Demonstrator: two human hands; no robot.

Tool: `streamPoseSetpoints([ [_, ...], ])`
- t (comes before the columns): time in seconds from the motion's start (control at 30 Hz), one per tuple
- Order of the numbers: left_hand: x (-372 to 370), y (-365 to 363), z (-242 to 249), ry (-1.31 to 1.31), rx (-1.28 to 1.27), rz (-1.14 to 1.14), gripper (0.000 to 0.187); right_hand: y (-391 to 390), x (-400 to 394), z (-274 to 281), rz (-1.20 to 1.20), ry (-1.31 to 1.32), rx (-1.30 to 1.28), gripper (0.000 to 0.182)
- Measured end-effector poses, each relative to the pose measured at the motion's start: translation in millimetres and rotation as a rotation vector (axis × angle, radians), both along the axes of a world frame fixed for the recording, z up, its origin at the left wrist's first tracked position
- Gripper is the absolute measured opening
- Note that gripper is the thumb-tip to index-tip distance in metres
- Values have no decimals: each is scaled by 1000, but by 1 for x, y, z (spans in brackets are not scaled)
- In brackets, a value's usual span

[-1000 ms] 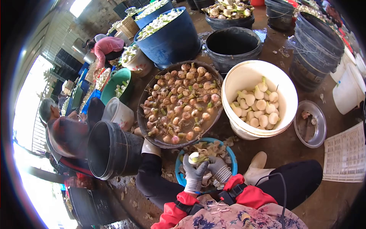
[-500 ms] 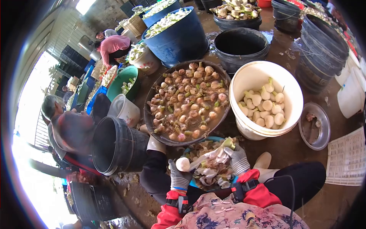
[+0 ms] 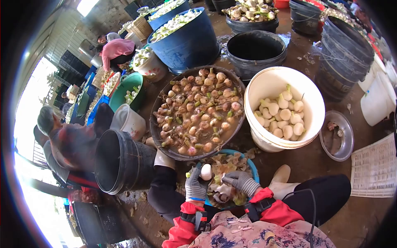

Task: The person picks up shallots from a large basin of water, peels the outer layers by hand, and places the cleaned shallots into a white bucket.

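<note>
In my gloved left hand (image 3: 196,184) is a peeled white garlic bulb (image 3: 206,172), held upright near the fingertips with a bit of green stem by the thumb side. My gloved right hand (image 3: 243,182) is just right of it, fingers bent over the blue basin (image 3: 253,167); whether they hold anything is too small to tell. Loose skins and peelings (image 3: 223,169) fill that basin below both hands. Beyond it stands a wide dark tub (image 3: 155,136) of unpeeled garlic in brown water. The white bucket (image 3: 264,136) to its right holds several peeled bulbs.
A black bucket (image 3: 134,163) stands at the left, beside a seated person (image 3: 76,144). An empty black tub (image 3: 256,56), blue tubs of garlic (image 3: 186,45) and stacked buckets (image 3: 345,58) are farther back. A metal bowl (image 3: 337,140) and white basket (image 3: 374,169) lie right.
The long pale leaves and stem that my right hand held are out of it, and that hand has moved left and down toward the bulb. The view has shifted slightly.
</note>
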State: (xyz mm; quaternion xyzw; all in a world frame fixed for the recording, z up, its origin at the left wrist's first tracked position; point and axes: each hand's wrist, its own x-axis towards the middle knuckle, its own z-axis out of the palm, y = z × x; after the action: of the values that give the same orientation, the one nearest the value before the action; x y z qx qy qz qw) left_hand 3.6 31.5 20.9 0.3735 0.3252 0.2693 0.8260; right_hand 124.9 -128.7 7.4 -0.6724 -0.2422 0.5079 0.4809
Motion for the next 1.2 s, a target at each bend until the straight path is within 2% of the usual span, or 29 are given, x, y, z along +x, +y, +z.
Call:
streamPoseSetpoints([
  [0.03,19,-4,15,-26,-56,-18,16,0,3,1,-7,27,-29,35],
  [0.07,38,-12,28,137,560,-168,17,1,-6,-31,15,-222,83,34],
  [0.1,55,-11,37,-95,50,-119,19,-1,-9,-34,7,-228,79,34],
  [0.17,102,-15,57,-167,69,-210,23,2,-13,-36,204,-369,84,33],
  [0.2,128,-22,78,-184,93,-239,25,3,-17,-39,228,-447,122,31],
  [0.3,202,-41,127,-386,16,-346,26,-2,-1,-4,303,-429,221,30],
  [0.33,217,-48,147,-447,-18,-418,23,15,-13,-38,71,-151,383,28],
  [0.37,231,-54,162,-505,-54,-491,19,12,-17,-71,123,-359,341,27],
  [0.4,246,-57,163,-511,73,-490,13,12,-16,-70,116,-359,340,27],
  [0.53,276,-69,144,-459,250,-494,11,13,-11,-66,42,-267,332,27],
  [0.63,300,-87,120,-281,68,-538,9,14,-8,-63,-9,-205,321,27],
  [0.7,307,-95,115,-204,142,-569,8,15,-6,-63,-60,-172,305,27],
  [0.77,311,-94,114,-297,223,-606,8,17,-3,-61,-120,-133,288,28],
  [0.83,301,-81,119,-304,476,-554,9,18,0,-57,-170,-88,277,28],
  [0.87,288,-71,135,-307,526,-595,23,19,1,-55,-191,-68,275,29],
  [0.9,278,-52,132,-433,1227,-543,27,19,2,-52,-212,-49,275,29],
  [0.93,260,-43,125,-484,853,-519,21,21,4,-42,-263,59,250,31],
  [0.97,238,-25,129,-269,590,-567,9,22,7,-36,-312,169,225,33],
  [1.0,211,-8,124,-160,766,-572,8,21,12,-35,-316,173,227,33],
  [1.07,160,18,99,-296,475,-751,25,20,20,-38,-321,89,127,27],
  [1.1,130,25,86,-131,444,-865,33,20,16,-50,-306,95,134,27],
  [1.13,110,26,83,236,643,-956,34,21,8,-74,-291,-67,71,26],
  [1.17,100,19,78,763,739,-1003,27,22,9,-82,-274,-232,12,28],
  [1.2,90,28,53,777,813,-896,26,20,7,-90,-270,-291,45,25],
])
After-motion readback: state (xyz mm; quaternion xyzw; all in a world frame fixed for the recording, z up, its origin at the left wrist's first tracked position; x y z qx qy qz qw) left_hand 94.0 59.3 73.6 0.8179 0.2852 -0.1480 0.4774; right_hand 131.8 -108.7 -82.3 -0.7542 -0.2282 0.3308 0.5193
